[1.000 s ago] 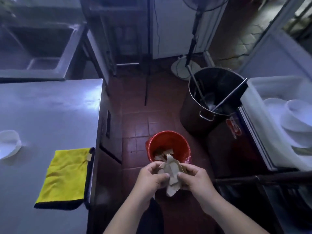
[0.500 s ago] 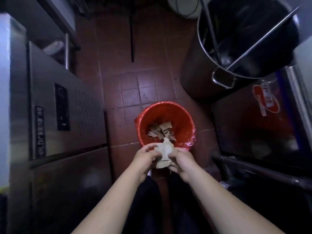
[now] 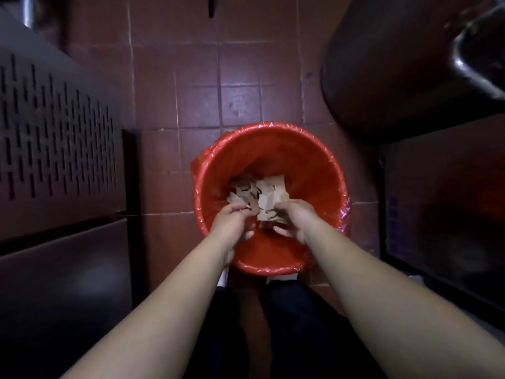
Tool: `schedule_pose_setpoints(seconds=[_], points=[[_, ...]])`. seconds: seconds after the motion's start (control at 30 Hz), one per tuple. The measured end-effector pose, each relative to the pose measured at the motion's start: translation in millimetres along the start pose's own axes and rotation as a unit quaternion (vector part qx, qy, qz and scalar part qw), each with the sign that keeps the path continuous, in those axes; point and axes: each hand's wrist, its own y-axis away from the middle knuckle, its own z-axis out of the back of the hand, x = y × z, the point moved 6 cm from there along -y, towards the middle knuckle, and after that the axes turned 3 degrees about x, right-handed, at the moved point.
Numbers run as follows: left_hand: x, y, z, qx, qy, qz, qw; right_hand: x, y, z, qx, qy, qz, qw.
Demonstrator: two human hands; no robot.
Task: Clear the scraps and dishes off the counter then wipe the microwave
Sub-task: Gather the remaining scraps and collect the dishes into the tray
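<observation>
A red bin (image 3: 322, 170) lined with a red plastic bag stands on the tiled floor right below me. Brown paper scraps (image 3: 247, 188) lie piled at its bottom. Both my hands reach inside the bin's near half. My left hand (image 3: 232, 224) and my right hand (image 3: 296, 221) hold a small bunch of scraps (image 3: 266, 209) between curled fingers, just above the pile. My forearms cover the bin's near rim.
A steel cabinet with a slotted vent panel (image 3: 57, 138) stands close on the left. At the upper right is a large dark pot (image 3: 404, 64), with a dark box (image 3: 442, 203) below it. Red floor tiles (image 3: 218, 77) stretch beyond the bin.
My view has dropped from the counter down onto the bin. Both hands have carried the scraps from above the rim down into the bin and have drawn slightly apart.
</observation>
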Motion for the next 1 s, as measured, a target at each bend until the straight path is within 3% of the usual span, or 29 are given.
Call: schedule_pose_setpoints(seconds=[0.13, 0.37, 0.53, 0.77, 1.0], points=[[1, -7, -6, -0.011, 0.007, -0.011, 1.0, 4, 1, -1, 0.002, 0.252, 0.072, 0.965], [-3, 80, 9, -0.001, 0.01, 0.006, 1.0, 28, 111, 14, -0.011, 0.3, 0.155, 0.941], [-29, 190, 28, 0.019, 0.042, 0.0, 0.999, 50, 243, 16, -0.021, 0.438, 0.223, 0.871], [-72, 331, 70, 0.032, 0.116, -0.055, 0.991, 80, 416, -3, -0.011, 0.482, 0.293, 0.826], [-85, 451, 116, 0.044, 0.148, -0.166, 0.974, 90, 538, -45, 0.036, 0.419, 0.43, 0.799]])
